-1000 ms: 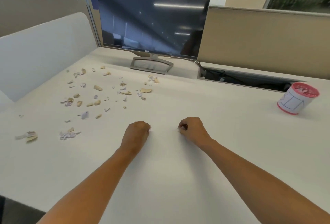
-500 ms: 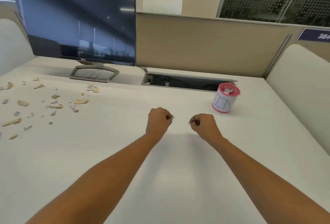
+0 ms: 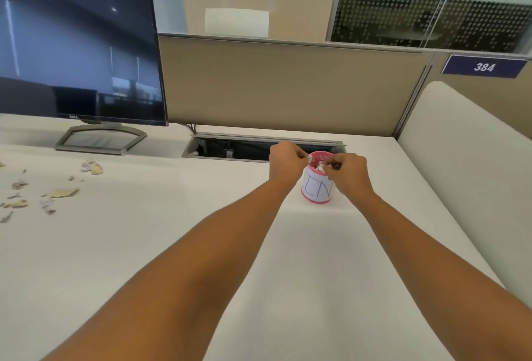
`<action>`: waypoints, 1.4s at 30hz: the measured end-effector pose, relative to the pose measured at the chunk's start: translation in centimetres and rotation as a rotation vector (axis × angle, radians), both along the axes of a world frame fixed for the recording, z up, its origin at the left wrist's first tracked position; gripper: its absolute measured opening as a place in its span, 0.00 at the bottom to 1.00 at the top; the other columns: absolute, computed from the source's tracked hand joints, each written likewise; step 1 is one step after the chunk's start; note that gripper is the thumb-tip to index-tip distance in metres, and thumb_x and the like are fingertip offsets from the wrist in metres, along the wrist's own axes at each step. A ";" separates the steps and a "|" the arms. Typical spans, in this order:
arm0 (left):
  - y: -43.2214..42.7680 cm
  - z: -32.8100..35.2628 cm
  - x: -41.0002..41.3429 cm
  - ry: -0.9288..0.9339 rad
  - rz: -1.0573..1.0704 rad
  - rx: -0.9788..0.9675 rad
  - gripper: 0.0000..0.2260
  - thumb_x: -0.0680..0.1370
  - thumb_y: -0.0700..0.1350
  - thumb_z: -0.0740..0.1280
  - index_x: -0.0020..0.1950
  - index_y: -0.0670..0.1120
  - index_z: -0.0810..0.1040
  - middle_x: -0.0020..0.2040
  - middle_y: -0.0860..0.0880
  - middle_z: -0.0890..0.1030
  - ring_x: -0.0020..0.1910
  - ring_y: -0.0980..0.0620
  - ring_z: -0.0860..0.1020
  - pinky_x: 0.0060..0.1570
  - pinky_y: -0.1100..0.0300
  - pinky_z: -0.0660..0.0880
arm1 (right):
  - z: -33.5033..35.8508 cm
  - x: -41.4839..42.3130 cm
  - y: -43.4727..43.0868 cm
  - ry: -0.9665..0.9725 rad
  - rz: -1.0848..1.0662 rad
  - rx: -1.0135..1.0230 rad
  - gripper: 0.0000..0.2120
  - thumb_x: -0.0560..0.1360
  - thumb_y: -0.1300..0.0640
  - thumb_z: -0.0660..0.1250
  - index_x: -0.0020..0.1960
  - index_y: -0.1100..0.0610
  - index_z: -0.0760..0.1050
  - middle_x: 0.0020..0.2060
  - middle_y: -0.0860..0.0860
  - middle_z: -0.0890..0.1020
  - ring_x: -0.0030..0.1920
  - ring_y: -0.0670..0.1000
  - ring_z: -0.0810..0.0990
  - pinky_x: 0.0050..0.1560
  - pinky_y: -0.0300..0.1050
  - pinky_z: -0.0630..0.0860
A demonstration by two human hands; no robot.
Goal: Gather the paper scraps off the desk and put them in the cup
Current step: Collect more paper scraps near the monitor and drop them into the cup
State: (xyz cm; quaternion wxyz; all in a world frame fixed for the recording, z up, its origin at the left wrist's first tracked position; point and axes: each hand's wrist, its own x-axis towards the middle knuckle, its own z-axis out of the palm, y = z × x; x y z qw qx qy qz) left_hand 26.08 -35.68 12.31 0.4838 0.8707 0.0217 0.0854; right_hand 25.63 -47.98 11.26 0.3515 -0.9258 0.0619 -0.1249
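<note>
Fingers point(image 3: 301, 155) of left hand point(image 3: 286, 160) and right hand point(image 3: 349, 172) pinch paper scraps point(image 3: 310, 158) over the cup point(image 3: 316, 187) — more lie well left.

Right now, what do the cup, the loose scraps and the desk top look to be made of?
Cup: likely plastic or card, pink rim and base, wrapped in matte white paper with pen strokes. Paper scraps: thin matte paper, tan and white, ragged torn edges. Desk: smooth white laminate, probably; even surface with a soft sheen.
</note>
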 end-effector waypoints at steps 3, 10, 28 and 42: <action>-1.5 0.0 1.7 0.027 -0.004 0.016 0.08 0.75 0.40 0.68 0.50 0.37 0.83 0.47 0.40 0.84 0.43 0.46 0.81 0.44 0.63 0.73 | -0.1 1.7 -0.8 -0.015 -0.023 0.000 0.12 0.74 0.61 0.68 0.56 0.63 0.79 0.52 0.60 0.82 0.50 0.57 0.81 0.52 0.42 0.74; -3.9 -0.6 3.9 0.138 -0.078 0.105 0.12 0.77 0.39 0.65 0.59 0.39 0.78 0.56 0.39 0.81 0.54 0.43 0.80 0.56 0.57 0.75 | -0.7 3.5 -1.8 -0.023 0.020 -0.042 0.13 0.75 0.64 0.65 0.58 0.59 0.79 0.56 0.58 0.82 0.56 0.58 0.79 0.59 0.47 0.75; 0.8 -3.1 -0.6 0.049 -0.024 0.080 0.13 0.76 0.40 0.66 0.61 0.41 0.77 0.60 0.42 0.80 0.58 0.46 0.78 0.60 0.57 0.73 | -1.6 -1.8 2.7 -0.104 -0.007 0.129 0.10 0.75 0.62 0.66 0.55 0.60 0.80 0.56 0.57 0.81 0.58 0.57 0.76 0.61 0.47 0.72; 23.7 -8.9 -13.5 0.120 0.270 0.013 0.11 0.74 0.37 0.66 0.55 0.43 0.81 0.55 0.45 0.82 0.53 0.49 0.79 0.55 0.64 0.71 | -5.5 -10.5 19.4 0.052 0.218 0.182 0.11 0.72 0.68 0.62 0.44 0.60 0.82 0.45 0.53 0.84 0.46 0.51 0.81 0.47 0.36 0.72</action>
